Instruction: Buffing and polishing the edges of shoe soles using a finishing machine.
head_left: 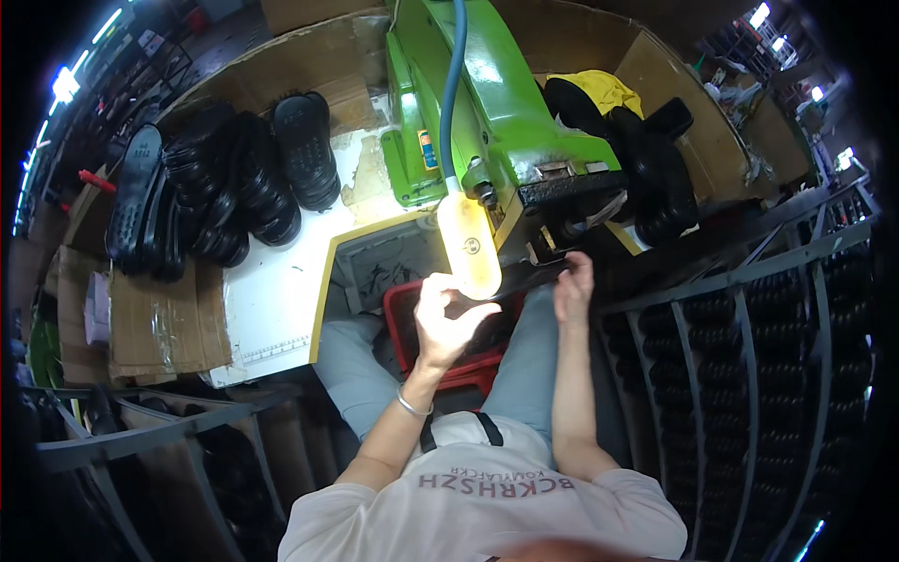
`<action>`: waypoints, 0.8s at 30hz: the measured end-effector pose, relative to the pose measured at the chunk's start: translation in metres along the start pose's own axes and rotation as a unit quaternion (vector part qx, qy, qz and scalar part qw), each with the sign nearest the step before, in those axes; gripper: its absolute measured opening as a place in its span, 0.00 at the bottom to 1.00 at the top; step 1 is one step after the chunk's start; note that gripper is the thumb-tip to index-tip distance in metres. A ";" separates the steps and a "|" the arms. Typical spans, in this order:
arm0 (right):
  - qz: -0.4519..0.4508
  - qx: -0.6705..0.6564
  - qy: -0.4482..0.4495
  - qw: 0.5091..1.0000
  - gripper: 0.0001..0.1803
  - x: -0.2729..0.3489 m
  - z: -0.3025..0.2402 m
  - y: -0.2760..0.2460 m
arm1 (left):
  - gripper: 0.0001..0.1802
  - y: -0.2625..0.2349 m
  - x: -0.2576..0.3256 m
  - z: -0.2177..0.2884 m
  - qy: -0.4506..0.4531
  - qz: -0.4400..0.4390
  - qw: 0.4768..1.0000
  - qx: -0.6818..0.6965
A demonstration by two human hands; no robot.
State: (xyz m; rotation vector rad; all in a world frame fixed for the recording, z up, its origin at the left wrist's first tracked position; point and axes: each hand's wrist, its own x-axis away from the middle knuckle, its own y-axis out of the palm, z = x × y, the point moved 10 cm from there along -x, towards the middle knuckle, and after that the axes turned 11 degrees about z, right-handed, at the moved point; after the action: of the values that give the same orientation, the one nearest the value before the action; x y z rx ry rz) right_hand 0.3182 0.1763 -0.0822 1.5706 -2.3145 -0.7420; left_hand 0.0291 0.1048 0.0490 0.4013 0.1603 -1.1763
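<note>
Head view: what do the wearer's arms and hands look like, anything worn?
Both forearms are bare, with no gloves on either hand. The left hand has a thin silver bangle at the wrist. The right hand shows no jewellery or watch. Short sleeves of a pale T-shirt cover the upper arms.

I see a white workbench [272, 300] carrying stacked black shoe soles [234, 187], flattened cardboard [164, 323] and a green machine [496, 103]

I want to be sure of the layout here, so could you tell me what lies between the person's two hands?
In the head view, the lit yellowish lamp head hangs between the left hand and the right hand, with a red crate below it.
</note>
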 end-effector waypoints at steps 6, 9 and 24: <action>0.040 -0.160 0.154 0.974 0.23 0.044 0.094 0.000 | 0.33 0.010 -0.001 0.009 0.138 0.046 0.971 -0.190; 0.054 -0.171 0.168 0.969 0.22 0.052 0.098 0.008 | 0.34 0.007 -0.001 0.006 0.134 0.049 0.969 -0.200; 0.040 0.360 -0.255 0.896 0.22 0.025 -0.148 0.061 | 0.25 -0.029 -0.004 -0.039 -0.107 -0.020 0.992 0.067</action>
State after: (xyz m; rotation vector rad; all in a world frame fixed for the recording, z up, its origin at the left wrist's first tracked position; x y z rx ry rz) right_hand 0.3302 0.1309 0.0728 1.6580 -3.2950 -0.2874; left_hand 0.0043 0.1139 0.0081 0.3885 -0.0983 -1.2653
